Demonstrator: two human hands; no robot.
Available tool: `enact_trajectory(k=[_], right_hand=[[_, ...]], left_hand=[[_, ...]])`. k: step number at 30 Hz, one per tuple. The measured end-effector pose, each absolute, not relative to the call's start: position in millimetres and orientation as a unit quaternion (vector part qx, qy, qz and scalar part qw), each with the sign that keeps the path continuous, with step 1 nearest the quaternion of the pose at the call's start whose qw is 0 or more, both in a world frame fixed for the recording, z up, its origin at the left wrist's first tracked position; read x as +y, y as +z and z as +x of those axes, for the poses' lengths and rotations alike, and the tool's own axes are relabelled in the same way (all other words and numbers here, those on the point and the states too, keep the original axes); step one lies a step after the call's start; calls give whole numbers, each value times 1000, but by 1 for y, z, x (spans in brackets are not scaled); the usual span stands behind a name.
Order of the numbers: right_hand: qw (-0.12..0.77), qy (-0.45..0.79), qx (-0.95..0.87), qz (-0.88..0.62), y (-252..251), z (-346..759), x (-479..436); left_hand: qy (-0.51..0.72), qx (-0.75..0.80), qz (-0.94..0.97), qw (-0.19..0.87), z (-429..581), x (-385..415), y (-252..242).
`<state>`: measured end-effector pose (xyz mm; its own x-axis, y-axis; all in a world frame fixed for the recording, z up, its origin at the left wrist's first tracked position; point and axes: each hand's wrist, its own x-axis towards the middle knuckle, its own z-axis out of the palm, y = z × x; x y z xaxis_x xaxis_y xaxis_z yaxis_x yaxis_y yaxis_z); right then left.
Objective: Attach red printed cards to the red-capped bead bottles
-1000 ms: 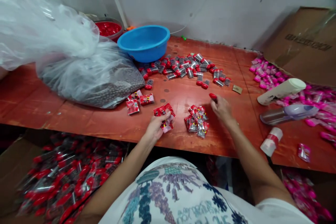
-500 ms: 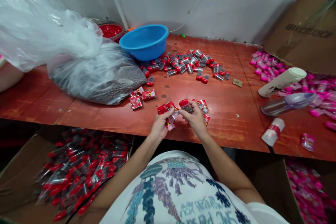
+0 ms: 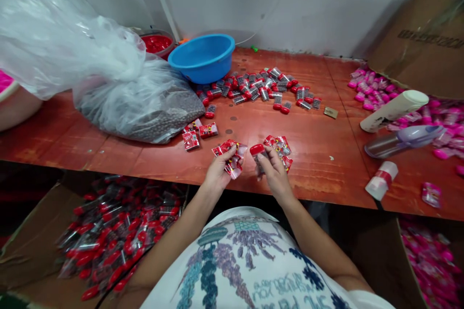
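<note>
My left hand [image 3: 217, 174] is closed on a small bunch of red printed packets [image 3: 231, 154] just above the near edge of the reddish wooden table [image 3: 319, 154]. My right hand [image 3: 273, 171] pinches a small clear tube with a red cap [image 3: 258, 151], held upright beside the packets. Behind my right hand lies a little heap of the same packets [image 3: 280, 146]. A scatter of red-capped tubes [image 3: 261, 89] lies further back in the middle of the table.
A blue bowl [image 3: 203, 60] and a big clear plastic bag of dark beads [image 3: 119, 91] stand at the back left. Pink tubes [image 3: 377, 96], two bottles [image 3: 395, 111] and a cardboard box [image 3: 424, 43] are on the right. Boxes of filled tubes [image 3: 119, 231] sit below the table.
My right hand picked a red-capped tube from the table and brought it in beside the packets in my left hand. The two hands have drawn slightly apart since half a second ago.
</note>
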<state>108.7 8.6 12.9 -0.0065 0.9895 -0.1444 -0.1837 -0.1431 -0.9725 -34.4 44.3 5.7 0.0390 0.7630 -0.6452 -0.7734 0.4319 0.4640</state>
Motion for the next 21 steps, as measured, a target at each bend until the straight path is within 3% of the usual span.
enact_trajectory(k=[21], right_hand=[[539, 561, -388, -494, 6, 100, 6]], left_hand=[[545, 445, 56, 708, -29, 38, 15]])
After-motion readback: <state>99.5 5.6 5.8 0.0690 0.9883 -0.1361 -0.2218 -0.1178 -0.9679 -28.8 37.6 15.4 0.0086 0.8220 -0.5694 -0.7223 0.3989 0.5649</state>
